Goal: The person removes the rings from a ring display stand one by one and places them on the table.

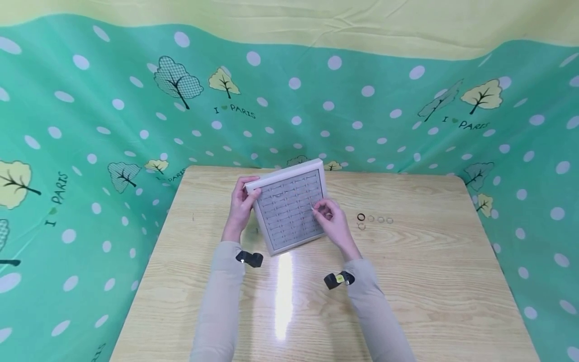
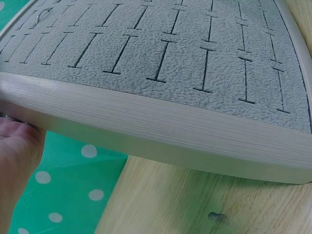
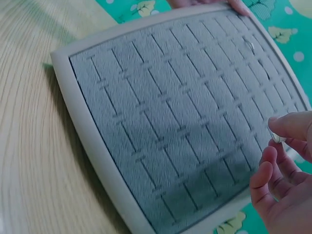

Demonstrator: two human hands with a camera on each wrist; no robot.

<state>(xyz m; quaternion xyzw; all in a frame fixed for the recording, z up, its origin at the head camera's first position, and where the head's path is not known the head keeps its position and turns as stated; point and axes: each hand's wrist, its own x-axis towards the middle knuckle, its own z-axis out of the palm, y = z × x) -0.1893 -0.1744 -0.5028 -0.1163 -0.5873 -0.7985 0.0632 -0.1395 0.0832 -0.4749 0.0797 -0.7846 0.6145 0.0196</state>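
Note:
A square ring display tray [image 1: 290,172] with a pale frame and grey slotted padding is held tilted over the table. My left hand [image 1: 238,205] grips its upper left corner, thumb on the frame's top. In the right wrist view, my right hand [image 3: 287,170] pinches a small silver ring [image 3: 277,137] between thumb and fingertips, close over the padding near the tray's edge. Another silver ring [image 3: 251,46] sits in a slot toward the far corner, near the left hand.
Right of the tray, a black ring [image 1: 361,217] and several silver rings [image 1: 381,219] lie on the wooden table [image 1: 434,261]. A green dotted curtain [image 1: 316,120] hangs behind and at both sides. A light reflection crosses the tabletop in front.

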